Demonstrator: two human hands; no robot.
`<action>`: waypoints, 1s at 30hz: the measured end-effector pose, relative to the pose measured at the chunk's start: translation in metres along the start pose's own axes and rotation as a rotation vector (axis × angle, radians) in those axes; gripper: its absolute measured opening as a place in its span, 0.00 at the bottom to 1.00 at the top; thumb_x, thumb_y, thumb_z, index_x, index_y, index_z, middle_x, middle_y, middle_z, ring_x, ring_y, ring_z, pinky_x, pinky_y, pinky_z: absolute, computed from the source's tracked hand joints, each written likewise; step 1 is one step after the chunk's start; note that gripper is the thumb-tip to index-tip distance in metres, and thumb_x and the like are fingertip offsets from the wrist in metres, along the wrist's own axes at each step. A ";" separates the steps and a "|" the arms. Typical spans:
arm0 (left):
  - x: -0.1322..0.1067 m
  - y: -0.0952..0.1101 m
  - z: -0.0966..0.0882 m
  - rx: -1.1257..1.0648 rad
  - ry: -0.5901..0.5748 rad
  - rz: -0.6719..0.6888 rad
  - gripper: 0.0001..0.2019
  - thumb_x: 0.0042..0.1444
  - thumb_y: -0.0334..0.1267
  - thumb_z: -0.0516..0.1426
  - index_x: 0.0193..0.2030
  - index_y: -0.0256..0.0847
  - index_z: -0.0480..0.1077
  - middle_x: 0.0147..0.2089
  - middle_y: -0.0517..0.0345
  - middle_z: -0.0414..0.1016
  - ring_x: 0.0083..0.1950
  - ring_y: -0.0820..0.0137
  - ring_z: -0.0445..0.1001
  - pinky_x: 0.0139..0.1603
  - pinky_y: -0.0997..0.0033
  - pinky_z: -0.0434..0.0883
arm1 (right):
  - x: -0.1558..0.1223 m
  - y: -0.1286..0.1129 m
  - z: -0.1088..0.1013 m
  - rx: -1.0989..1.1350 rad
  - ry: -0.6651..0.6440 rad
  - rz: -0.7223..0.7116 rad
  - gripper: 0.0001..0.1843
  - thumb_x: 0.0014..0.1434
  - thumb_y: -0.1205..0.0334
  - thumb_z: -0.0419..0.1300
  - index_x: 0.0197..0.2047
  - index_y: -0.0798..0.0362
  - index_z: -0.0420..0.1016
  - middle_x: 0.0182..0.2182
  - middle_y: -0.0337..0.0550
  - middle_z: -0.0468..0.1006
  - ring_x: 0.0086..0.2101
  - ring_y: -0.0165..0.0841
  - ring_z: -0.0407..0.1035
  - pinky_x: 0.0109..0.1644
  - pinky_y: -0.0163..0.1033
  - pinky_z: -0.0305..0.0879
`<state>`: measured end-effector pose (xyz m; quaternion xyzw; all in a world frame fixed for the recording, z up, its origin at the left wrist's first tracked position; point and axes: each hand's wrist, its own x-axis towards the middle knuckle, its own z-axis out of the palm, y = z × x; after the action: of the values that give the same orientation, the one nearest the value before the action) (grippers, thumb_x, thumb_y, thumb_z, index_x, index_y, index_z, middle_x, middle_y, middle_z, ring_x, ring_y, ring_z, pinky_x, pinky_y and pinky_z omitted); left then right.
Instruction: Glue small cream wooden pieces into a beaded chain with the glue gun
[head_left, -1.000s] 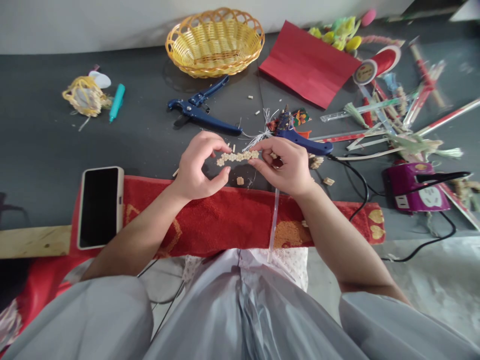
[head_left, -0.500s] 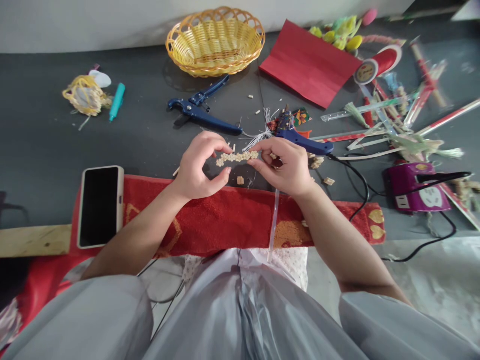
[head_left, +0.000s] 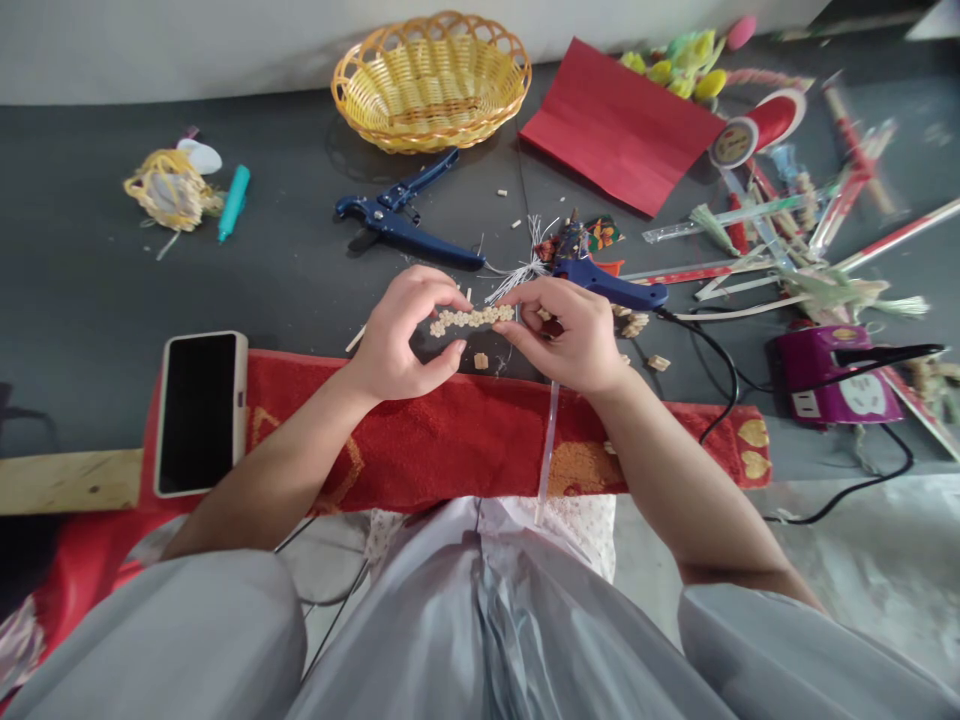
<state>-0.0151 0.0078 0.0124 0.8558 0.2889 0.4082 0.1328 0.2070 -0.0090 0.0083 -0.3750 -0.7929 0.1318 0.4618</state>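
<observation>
A narrow, bumpy strip of small cream pieces joined together (head_left: 471,318) is held up just beyond the red towel. My right hand (head_left: 574,325) pinches its right end between thumb and forefinger. My left hand (head_left: 405,335) is curved around the left end with thumb and fingers apart; its fingertips are close to the strip's upper edge, and I cannot tell whether they touch. Just below the strip lies a small cream piece (head_left: 481,361). Beyond my right hand rests a blue glue gun (head_left: 611,287), next to a bundle of thin white strands (head_left: 517,280).
A red towel (head_left: 450,440) runs along the front edge, with a phone (head_left: 199,415) on its left end. Farther back are a blue cutter (head_left: 412,232), a yellow basket (head_left: 352,95) and red paper (head_left: 619,125). A purple power adapter (head_left: 817,375) with cords sits right.
The strip has tilted slightly and shifted a little left between my hands. My right fingers have moved slightly left along with it. The other things lie as before.
</observation>
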 end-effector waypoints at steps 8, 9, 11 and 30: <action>-0.001 0.000 0.000 0.012 -0.023 -0.012 0.13 0.53 0.37 0.58 0.46 0.42 0.69 0.45 0.53 0.75 0.47 0.64 0.76 0.49 0.59 0.74 | 0.000 -0.001 0.001 0.002 -0.001 -0.010 0.08 0.62 0.58 0.64 0.40 0.54 0.75 0.21 0.31 0.63 0.23 0.26 0.59 0.29 0.33 0.58; -0.001 -0.001 0.001 0.012 -0.026 -0.014 0.14 0.53 0.37 0.58 0.47 0.42 0.69 0.45 0.53 0.75 0.47 0.64 0.76 0.49 0.59 0.74 | -0.001 -0.001 0.001 -0.003 -0.005 -0.007 0.08 0.62 0.58 0.63 0.40 0.53 0.75 0.21 0.31 0.63 0.22 0.26 0.59 0.29 0.34 0.59; -0.002 -0.001 0.001 0.007 -0.035 -0.018 0.14 0.52 0.37 0.58 0.47 0.42 0.69 0.45 0.53 0.75 0.48 0.63 0.76 0.49 0.59 0.74 | -0.001 -0.001 0.001 -0.008 -0.009 -0.002 0.08 0.62 0.57 0.63 0.40 0.53 0.75 0.21 0.31 0.63 0.22 0.26 0.59 0.30 0.34 0.59; -0.002 0.000 0.002 -0.004 -0.070 -0.054 0.13 0.52 0.38 0.58 0.46 0.43 0.69 0.45 0.53 0.76 0.47 0.63 0.75 0.51 0.58 0.73 | -0.001 -0.002 0.003 0.012 -0.020 -0.014 0.09 0.63 0.56 0.62 0.40 0.53 0.76 0.21 0.32 0.65 0.22 0.26 0.60 0.30 0.34 0.59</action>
<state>-0.0140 0.0063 0.0100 0.8613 0.3061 0.3746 0.1554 0.2040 -0.0110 0.0071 -0.3654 -0.7992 0.1371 0.4572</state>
